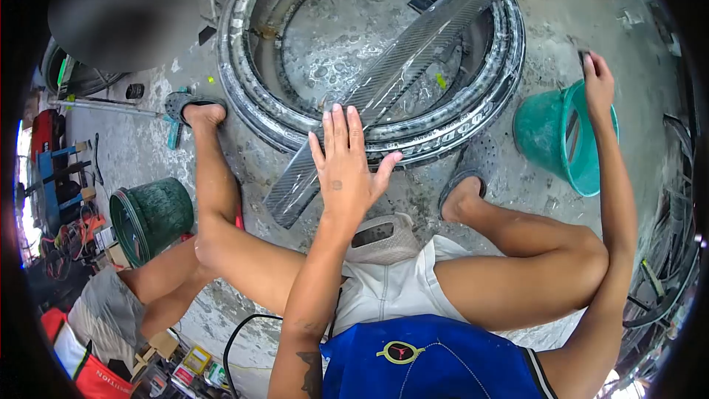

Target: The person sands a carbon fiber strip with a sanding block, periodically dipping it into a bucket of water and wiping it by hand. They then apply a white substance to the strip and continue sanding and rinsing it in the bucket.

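My left hand [343, 170] is open, its fingers extended and thumb spread, over the near part of a long, glossy carbon-fibre strip [402, 59]. The fingertips appear to rest on the strip. It lies slanted across a tyre [247, 96] flat on the floor, its near end sticking out past the rim toward me. My right hand [599, 89] is raised at the far rim of a green bucket [543, 133]. Its fingers are closed around something small and dark [583, 57], mostly hidden and too small to name.
A dark green bucket [155, 210] tips sideways at left, near another person's bare leg and grey shorts [107, 310]. Tools and boxes [196, 362] clutter the lower left. A woven-textured seat [391, 240] shows between my thighs. Cables and hoops [665, 303] line the right edge.
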`<state>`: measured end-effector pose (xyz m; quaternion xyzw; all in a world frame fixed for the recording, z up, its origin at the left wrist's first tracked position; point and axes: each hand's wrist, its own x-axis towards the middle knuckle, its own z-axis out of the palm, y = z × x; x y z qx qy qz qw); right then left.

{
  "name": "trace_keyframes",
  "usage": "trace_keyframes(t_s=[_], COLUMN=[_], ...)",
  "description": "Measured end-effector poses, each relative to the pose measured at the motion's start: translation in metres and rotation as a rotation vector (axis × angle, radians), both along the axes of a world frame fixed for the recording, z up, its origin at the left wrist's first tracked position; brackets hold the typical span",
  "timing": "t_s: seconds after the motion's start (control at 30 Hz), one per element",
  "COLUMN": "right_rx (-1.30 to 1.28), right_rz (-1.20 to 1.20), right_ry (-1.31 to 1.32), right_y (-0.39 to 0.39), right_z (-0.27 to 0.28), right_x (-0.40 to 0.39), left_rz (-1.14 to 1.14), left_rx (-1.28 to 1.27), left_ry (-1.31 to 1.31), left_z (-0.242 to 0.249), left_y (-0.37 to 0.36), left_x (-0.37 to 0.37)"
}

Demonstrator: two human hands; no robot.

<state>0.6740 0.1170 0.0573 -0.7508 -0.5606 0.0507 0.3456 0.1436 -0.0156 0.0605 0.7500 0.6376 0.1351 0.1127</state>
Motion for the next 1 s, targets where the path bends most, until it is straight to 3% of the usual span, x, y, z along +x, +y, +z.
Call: trace_keyframes(t_s=[0.13, 0.2, 0.33, 0.5, 0.6, 0.77, 0.9, 1.0], right_rx=[0.001, -0.003, 0.140, 0.013, -0.359, -0.677, -0.672, -0.487], right_rz=[-0.107, -0.040, -0.207, -0.135, 0.175, 0.582, 0.679, 0.527], right_ry=[0.160, -0.036, -0.233, -0.257, 0.032, -0.213, -0.405, -0.516], right_y=[-0.035, -0.036, -0.055, -0.098, -0.116, -0.117, -0.112, -0.102], right_z=[-0.033, -0.026, -0.041, -0.094, -0.122, -0.150, -0.142, -0.117], right_x=[0.029, 0.021, 0.032, 0.035, 0.041, 0.066, 0.086, 0.101], left_rz=[-0.016, -0.067, -0.151, -0.146, -0.052, 0.191, 0.297, 0.252], left_rx=[0.161, 0.160, 0.130, 0.017, -0.123, -0.247, -0.231, -0.175], left_ry=[-0.070, -0.078, -0.080, 0.001, 0.111, 0.253, 0.167, 0.138], left_z=[-0.015, -0.018, -0.013, 0.002, 0.015, 0.025, 0.024, 0.023], left_y=[0.047, 0.077, 0.095, 0.019, -0.043, -0.111, -0.121, -0.115], left_x=[0.062, 0.088, 0.090, 0.002, -0.056, -0.114, -0.123, -0.117])
